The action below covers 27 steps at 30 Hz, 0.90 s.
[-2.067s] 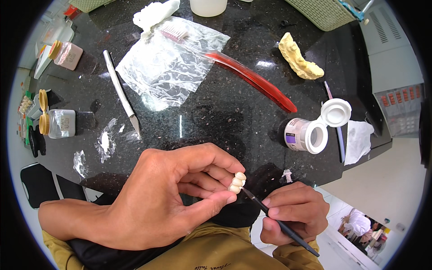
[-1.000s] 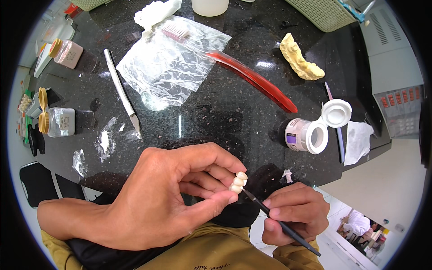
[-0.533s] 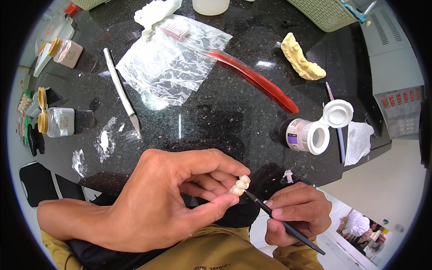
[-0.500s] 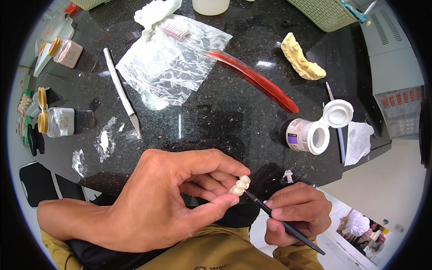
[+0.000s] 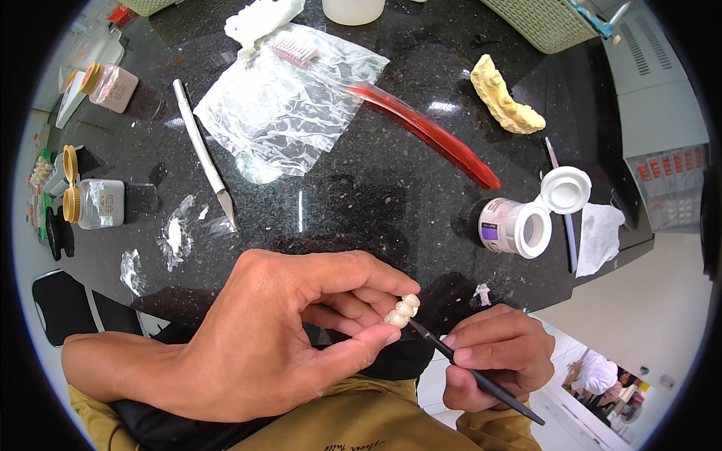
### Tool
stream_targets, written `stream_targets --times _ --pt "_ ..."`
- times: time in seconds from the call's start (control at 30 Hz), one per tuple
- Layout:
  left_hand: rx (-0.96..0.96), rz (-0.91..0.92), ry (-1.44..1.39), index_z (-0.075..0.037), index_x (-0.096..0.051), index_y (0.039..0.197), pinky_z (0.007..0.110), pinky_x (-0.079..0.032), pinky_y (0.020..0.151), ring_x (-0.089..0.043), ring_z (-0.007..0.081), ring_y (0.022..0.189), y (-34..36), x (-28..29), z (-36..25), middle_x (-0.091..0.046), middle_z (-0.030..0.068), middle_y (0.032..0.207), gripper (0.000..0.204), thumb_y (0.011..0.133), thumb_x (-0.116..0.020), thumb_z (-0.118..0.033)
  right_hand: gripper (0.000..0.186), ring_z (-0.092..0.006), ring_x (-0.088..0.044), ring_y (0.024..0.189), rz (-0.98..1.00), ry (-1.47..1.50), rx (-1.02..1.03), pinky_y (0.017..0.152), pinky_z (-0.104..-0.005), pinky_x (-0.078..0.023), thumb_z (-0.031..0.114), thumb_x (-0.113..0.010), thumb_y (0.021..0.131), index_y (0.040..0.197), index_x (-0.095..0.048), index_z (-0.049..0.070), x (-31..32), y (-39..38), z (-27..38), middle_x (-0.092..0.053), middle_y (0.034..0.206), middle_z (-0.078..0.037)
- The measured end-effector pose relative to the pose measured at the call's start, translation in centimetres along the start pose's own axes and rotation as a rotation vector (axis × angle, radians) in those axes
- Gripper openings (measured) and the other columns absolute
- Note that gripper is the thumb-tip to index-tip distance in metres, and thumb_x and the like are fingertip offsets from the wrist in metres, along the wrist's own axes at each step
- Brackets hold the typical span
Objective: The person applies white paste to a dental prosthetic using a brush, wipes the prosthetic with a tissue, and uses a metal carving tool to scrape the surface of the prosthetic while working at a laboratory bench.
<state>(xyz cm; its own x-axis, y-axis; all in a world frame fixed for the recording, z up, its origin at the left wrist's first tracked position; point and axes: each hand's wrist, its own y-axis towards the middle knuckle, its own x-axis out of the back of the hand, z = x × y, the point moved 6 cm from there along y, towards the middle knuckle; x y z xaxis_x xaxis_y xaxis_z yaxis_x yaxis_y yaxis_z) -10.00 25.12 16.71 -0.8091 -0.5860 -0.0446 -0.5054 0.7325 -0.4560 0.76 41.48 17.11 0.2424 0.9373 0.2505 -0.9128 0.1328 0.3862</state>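
Observation:
Between the thumb and fingertips of my left hand is a dental bridge, a short row of cream-coloured artificial teeth. My right hand grips a slim black-handled tool like a pen, its narrow dark tip at the lower right side of the bridge. Whether the tip touches the teeth, and whether it is a brush or a blade, I cannot tell. Both hands are held over the near edge of the dark speckled counter.
A white flip-lid jar stands open beyond my right hand, near a yellow plaster dental model. A red-handled brush lies partly on a crinkled plastic sheet. Left are a craft knife, white powder and small bottles.

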Motion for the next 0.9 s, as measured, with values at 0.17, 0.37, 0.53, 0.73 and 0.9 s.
stream_targets --times 0.17,0.37,0.53,0.73,0.9 --pt "-0.005 -0.008 0.002 0.002 -0.067 0.122 0.026 -0.059 0.086 -0.073 0.0146 0.097 0.04 -0.07 -0.02 -0.073 0.0100 0.104 0.034 0.088 -0.074 0.001 0.025 -0.0212 -0.072 0.066 -0.007 -0.002 0.010 0.055 -0.0274 -0.058 -0.001 -0.083 0.068 0.090 -0.070 0.002 0.10 -0.10 0.02 -0.071 0.080 -0.011" --pt "-0.012 -0.007 0.015 0.002 -0.067 0.123 0.025 -0.059 0.086 -0.073 0.0142 0.097 -0.01 -0.01 -0.09 -0.073 0.0097 0.105 0.035 0.089 -0.074 0.001 0.025 -0.0216 -0.072 0.066 -0.019 0.005 0.007 0.055 -0.0276 -0.059 -0.002 -0.082 0.068 0.089 -0.070 0.002 0.12 -0.21 0.02 -0.071 0.081 -0.011" --pt "-0.009 -0.004 0.011 0.002 -0.066 0.123 0.026 -0.059 0.086 -0.073 0.0145 0.097 0.00 0.00 -0.16 -0.072 0.0099 0.105 0.035 0.089 -0.073 0.001 0.025 -0.0218 -0.072 0.066 -0.004 -0.001 -0.008 0.056 -0.0281 -0.059 -0.002 -0.082 0.068 0.089 -0.070 0.002 0.06 -0.22 0.07 -0.071 0.080 -0.011" --pt "-0.014 0.002 0.011 0.002 -0.066 0.124 0.026 -0.059 0.086 -0.072 0.0148 0.097 0.06 0.02 -0.11 -0.072 0.0102 0.105 0.035 0.089 -0.073 0.002 0.025 -0.0222 -0.072 0.067 -0.011 -0.003 -0.002 0.057 -0.0286 -0.060 -0.002 -0.082 0.068 0.089 -0.070 0.002 0.13 -0.27 0.10 -0.071 0.081 -0.012" --pt "-0.008 0.003 0.006 0.002 -0.066 0.124 0.026 -0.059 0.087 -0.072 0.0147 0.097 0.08 0.11 -0.13 -0.072 0.0102 0.105 0.035 0.089 -0.072 0.002 0.025 -0.0226 -0.072 0.067 -0.013 -0.006 -0.004 0.057 -0.0286 -0.060 -0.002 -0.082 0.068 0.089 -0.070 0.002 0.00 -0.25 0.08 -0.071 0.081 -0.012"
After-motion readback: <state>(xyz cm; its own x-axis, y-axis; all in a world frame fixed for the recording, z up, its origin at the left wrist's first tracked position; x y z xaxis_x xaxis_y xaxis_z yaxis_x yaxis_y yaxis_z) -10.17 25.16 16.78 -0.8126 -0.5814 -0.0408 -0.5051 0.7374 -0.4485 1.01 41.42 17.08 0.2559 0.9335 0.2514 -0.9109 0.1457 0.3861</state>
